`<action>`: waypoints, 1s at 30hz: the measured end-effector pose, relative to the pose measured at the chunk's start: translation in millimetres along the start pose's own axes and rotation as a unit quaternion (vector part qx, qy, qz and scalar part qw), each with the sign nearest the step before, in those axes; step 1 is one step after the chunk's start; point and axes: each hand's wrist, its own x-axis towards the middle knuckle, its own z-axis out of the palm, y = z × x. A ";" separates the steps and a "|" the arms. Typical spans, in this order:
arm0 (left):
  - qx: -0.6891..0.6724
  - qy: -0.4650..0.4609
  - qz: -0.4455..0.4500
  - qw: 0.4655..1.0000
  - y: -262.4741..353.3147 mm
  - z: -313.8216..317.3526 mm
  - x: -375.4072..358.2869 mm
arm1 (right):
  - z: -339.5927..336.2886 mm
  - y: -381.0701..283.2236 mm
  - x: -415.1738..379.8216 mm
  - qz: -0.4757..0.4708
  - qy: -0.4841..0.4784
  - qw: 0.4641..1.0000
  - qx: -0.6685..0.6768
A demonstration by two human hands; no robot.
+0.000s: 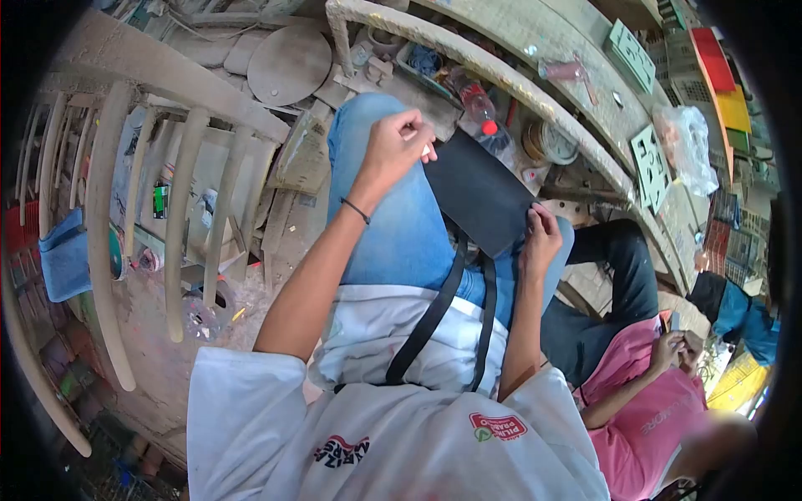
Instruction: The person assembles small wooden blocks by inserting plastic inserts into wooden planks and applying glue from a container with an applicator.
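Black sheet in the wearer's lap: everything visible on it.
The black sheet is a flat, roughly rectangular piece with straight edges and a plain, matte, dark surface; material unclear, perhaps leather-like or board. It lies slantwise across the lap, overlapping the jeans. The right hand pinches it near its right-hand corner. The left hand is by the opposite edge; contact is unclear. Black straps reach its near side; whether they attach can't be told.
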 end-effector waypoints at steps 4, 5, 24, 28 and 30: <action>0.002 -0.012 0.010 1.000 -0.4 4.1 -5.6 | -9.1 -3.3 -12.7 -0.037 -0.017 0.998 0.058; 0.007 -0.010 0.012 1.000 1.2 4.3 -7.0 | -2.5 -15.0 -18.4 -0.039 -0.011 0.997 0.061; 0.088 -0.012 0.029 0.996 8.0 16.8 -27.1 | 52.9 2.3 1.7 0.103 -0.096 0.985 0.103; 0.230 0.046 0.101 0.967 -6.1 18.5 -4.2 | 128.8 9.1 20.6 0.058 -0.095 0.989 0.097; 0.432 0.031 0.264 0.862 -13.9 22.4 14.2 | 161.5 8.6 27.0 0.025 -0.093 0.983 0.156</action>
